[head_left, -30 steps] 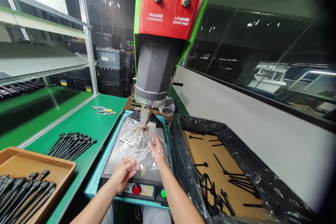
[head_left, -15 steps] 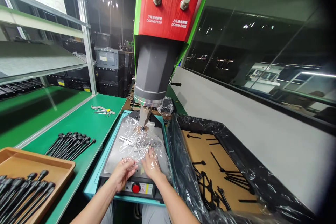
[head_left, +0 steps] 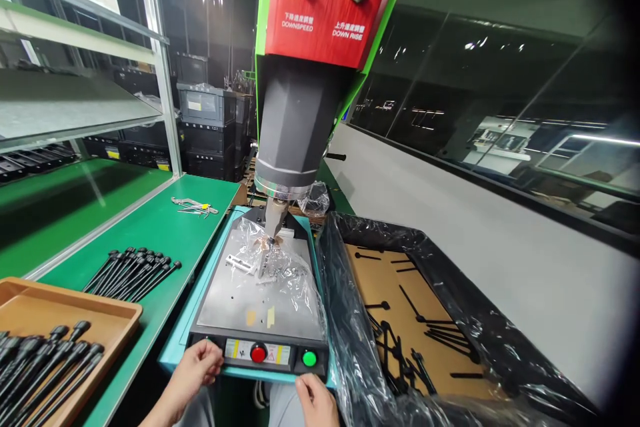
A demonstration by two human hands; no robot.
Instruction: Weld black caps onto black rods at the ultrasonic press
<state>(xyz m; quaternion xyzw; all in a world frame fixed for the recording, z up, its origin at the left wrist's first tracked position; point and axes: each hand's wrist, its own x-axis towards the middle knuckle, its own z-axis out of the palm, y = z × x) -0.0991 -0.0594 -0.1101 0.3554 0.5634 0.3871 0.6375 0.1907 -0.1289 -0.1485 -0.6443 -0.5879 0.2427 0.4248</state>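
Observation:
My left hand [head_left: 201, 361] is at the left end of the machine's front panel [head_left: 233, 367], fingers curled together around nothing visible. It covers most of the left button there. My right hand [head_left: 316, 400] sits at the panel's lower right edge, loosely closed, just below a green button [head_left: 309, 358]. Between the hands is a red button [head_left: 258, 353]. Behind the panel, clear plastic film [head_left: 295, 277] lies crumpled over the metal plate [head_left: 225, 310] and a small fixture. The machine's horn [head_left: 275, 219] points down at a small dark part under or beside the film.
To the right stands a box lined with black plastic [head_left: 345, 293], holding scattered black rod-like parts [head_left: 445, 340]. On the left are an orange tray [head_left: 131, 320] of similar parts, a pile of black rods [head_left: 133, 273] and pliers [head_left: 193, 205] on the green table [head_left: 165, 230].
Both hands have let go of the plastic film and drawn back toward me to the front panel. The film stays on the plate. The view has tilted slightly down.

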